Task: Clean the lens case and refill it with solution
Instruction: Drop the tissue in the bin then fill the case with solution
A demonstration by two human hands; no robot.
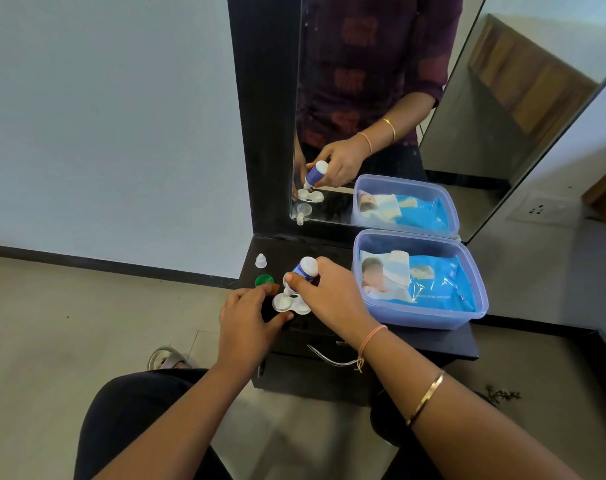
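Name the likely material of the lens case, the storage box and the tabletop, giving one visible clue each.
Lens case: probably moulded plastic, opaque white, smooth.
Storage box: likely translucent plastic; the blue wipes pack shows through its bluish wall.
Tabletop: seemingly dark laminated board, matte black, with flat, sharp edges; the core cannot be told.

The right hand [324, 299] is tipping a solution bottle [305, 270] nozzle-down over the white lens case [289, 304] on the dark surface [433, 341], while the left hand [247, 318] is steadying the case's near edge.
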